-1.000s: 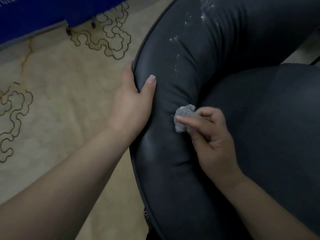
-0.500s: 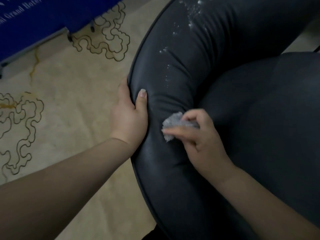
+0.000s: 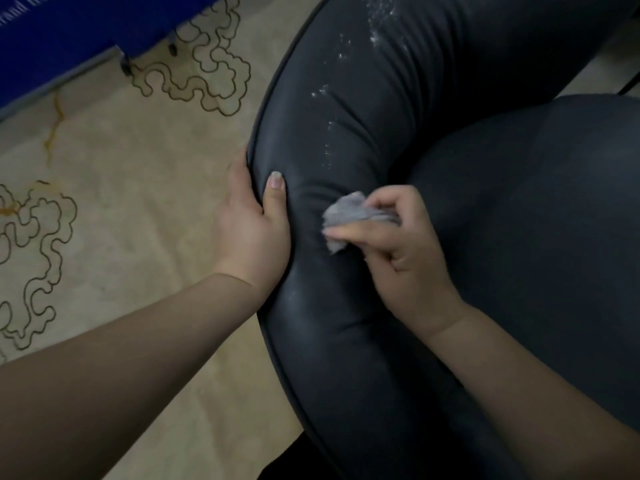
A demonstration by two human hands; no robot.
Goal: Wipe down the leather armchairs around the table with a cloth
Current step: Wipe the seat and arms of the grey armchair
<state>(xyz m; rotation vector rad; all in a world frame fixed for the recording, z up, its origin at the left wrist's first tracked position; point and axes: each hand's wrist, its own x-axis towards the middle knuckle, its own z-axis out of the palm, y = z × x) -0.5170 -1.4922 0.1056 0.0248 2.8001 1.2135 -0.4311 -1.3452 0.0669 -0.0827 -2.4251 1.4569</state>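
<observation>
A dark grey leather armchair point(image 3: 363, 341) fills the right half of the view, its padded arm curving round the seat cushion point(image 3: 536, 220). My right hand point(image 3: 401, 258) pinches a small crumpled grey cloth point(image 3: 343, 216) and presses it against the top of the arm. My left hand point(image 3: 252, 230) grips the arm's outer edge just left of the cloth, thumb on top and fingers hidden down the outside. White specks point(image 3: 329, 133) run along the arm beyond the cloth, thickest near the top of the view.
Beige carpet point(image 3: 138, 202) with dark wavy outline patterns lies left of the chair. A blue cloth-covered surface with white lettering point(image 3: 69, 39) stands at the upper left, a dark leg beneath it. A thin dark chair leg shows at the right edge.
My right hand has drawn the cloth a little left across the arm, toward my left hand. My left hand keeps its grip on the arm's edge. The view has shifted slightly.
</observation>
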